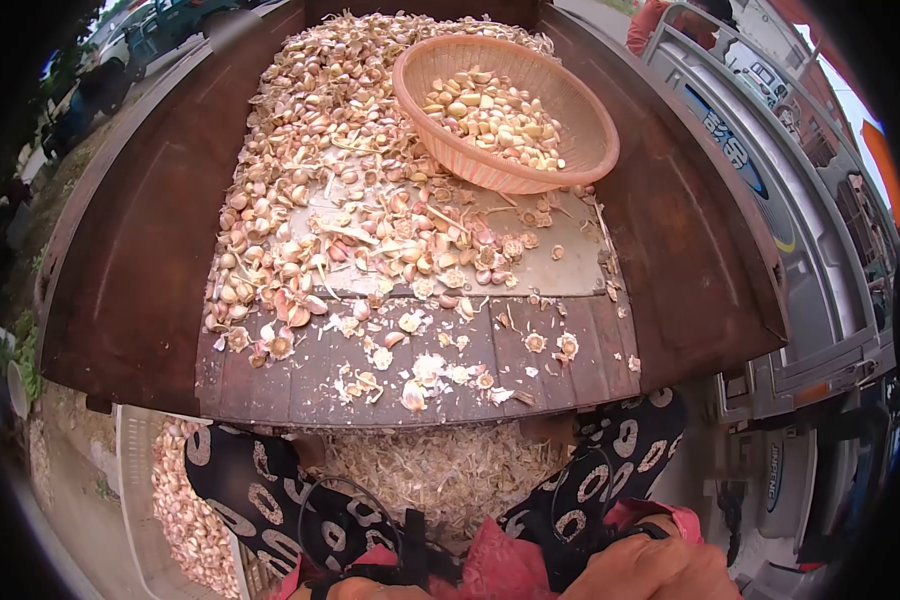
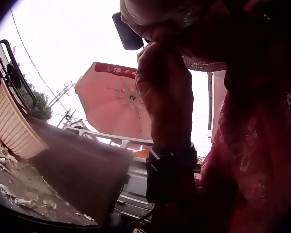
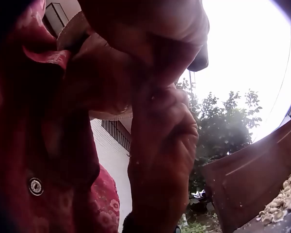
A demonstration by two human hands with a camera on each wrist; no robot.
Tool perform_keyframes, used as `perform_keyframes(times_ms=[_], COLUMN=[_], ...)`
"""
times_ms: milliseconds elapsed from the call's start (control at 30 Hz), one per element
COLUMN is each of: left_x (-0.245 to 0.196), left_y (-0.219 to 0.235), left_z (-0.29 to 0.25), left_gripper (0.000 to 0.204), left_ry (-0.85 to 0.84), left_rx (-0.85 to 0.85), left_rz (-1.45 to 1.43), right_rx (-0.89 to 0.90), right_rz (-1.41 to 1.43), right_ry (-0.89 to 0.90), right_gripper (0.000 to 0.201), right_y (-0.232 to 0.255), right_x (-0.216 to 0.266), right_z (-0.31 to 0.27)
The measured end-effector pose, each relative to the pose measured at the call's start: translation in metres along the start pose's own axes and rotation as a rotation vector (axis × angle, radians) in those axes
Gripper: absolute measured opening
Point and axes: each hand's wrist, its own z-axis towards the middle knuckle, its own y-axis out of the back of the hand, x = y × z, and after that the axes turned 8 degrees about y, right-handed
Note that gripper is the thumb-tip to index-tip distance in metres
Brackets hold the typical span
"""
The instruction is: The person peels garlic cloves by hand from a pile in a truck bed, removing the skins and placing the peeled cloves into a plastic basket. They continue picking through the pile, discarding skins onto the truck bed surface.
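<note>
Both hands are raised close to the body, above the legs and away from the garlic. At the bottom edge of the head view is my right hand (image 1: 655, 570), with my left hand (image 1: 380, 588) mostly cut off beside it. In the left wrist view my right hand (image 2: 166, 92), with a dark band at its wrist, is right against my left hand (image 2: 177, 19). The right wrist view shows my left hand (image 3: 162, 145) below my right hand (image 3: 155, 29). Shadow and the frame edges hide the fingertips; whether anything is held cannot be told.
Loose garlic cloves (image 1: 320, 110) cover much of a brown-walled cart bed (image 1: 660, 220). A pink basket (image 1: 605, 160) of peeled cloves stands at its back right. Below left, a white crate (image 1: 135, 500) holds more cloves. Skins lie between the legs; a grey vehicle (image 1: 820, 290) stands at right.
</note>
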Motion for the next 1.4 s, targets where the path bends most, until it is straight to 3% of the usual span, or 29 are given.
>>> perform_keyframes(times_ms=[67,133,167,267,300,367,400,467,533,567,633,700,733,867,933,967,1033,1167,1267,1300,1367,1400], left_x=[0.013,0.027,0.049,0.089,0.101,0.135,0.151,0.174,0.178,0.179,0.177,0.179,0.178,0.178,0.179,0.179,0.179,0.181,0.181,0.181,0.181,0.182], left_y=[-0.003,0.0,0.012,0.022,0.028,0.045,0.054,0.072,0.083,0.086,0.086,0.088,0.087,0.085,0.086,0.085,0.085,0.085,0.084,0.084,0.084,0.084], left_z=[0.0,-0.002,0.0,0.007,0.008,0.0,-0.008,-0.019,-0.017,-0.014,-0.01,-0.012,-0.013,-0.014,-0.015,-0.015,-0.015,-0.016,-0.015,-0.015,-0.015,-0.015], left_gripper=[0.016,0.02,0.026,0.023,0.023,0.019,0.019,0.018,0.017,0.016,0.015,0.016,0.016,0.017,0.018,0.018,0.018,0.019,0.019,0.019,0.018,0.018], left_ry=[0.05,0.093,0.106,0.629,0.628,0.799,0.801,0.858,0.844,0.835,0.89,0.879,0.88,0.85,0.842,0.844,0.849,0.849,0.829,0.829,0.829,0.827], left_rx=[-0.163,-0.327,-0.321,-0.618,-0.62,-0.756,-0.758,-0.728,-0.688,-0.641,-0.71,-0.681,-0.68,-0.656,-0.655,-0.656,-0.656,-0.653,-0.653,-0.649,-0.657,-0.655], left_rz=[0.063,0.133,0.317,-0.48,-0.481,-0.886,-0.886,-1.263,-1.252,-1.238,-1.137,-1.129,-1.13,-1.031,-1.038,-1.037,-1.035,-1.013,-1.018,-1.017,-1.018,-1.018], right_rx=[0.001,-0.033,-0.048,0.022,0.115,0.213,0.24,0.202,0.151,0.192,0.229,0.395,0.394,0.31,-0.231,-0.231,-0.309,0.105,0.275,0.153,0.027,-0.061], right_rz=[-0.04,-0.227,-0.411,-0.607,-0.762,-0.916,-0.849,-0.67,-0.861,-0.959,-1.059,-1.141,-1.178,-0.955,-0.197,-0.199,0.145,0.575,0.335,0.595,0.842,0.86], right_ry=[0.009,-0.103,-0.233,-0.222,-0.291,-0.359,-0.395,-0.444,-0.521,-0.567,-0.613,-0.681,-0.666,-0.644,-1.004,-1.002,-0.925,-0.398,-0.308,-0.044,0.229,0.127], right_gripper=[0.009,0.013,0.02,0.029,0.032,0.036,0.038,0.037,0.027,0.025,0.022,0.02,0.022,0.023,0.021,0.021,0.016,0.007,0.013,0.01,0.011,0.013], right_y=[0.0,-0.001,0.0,0.008,0.008,0.014,0.02,0.04,0.079,0.099,0.126,0.139,0.137,0.139,0.125,0.116,0.093,0.045,0.019,0.003,-0.01,-0.012], right_x=[-0.011,-0.023,-0.028,-0.074,-0.085,-0.101,-0.109,-0.124,-0.146,-0.159,-0.184,-0.2,-0.203,-0.195,-0.169,-0.154,-0.121,-0.061,-0.047,-0.055,-0.052,-0.044], right_z=[-0.003,-0.006,-0.008,-0.036,-0.041,-0.048,-0.05,-0.045,-0.053,-0.057,-0.069,-0.079,-0.078,-0.073,-0.066,-0.059,-0.041,0.003,-0.006,0.008,0.023,0.021])
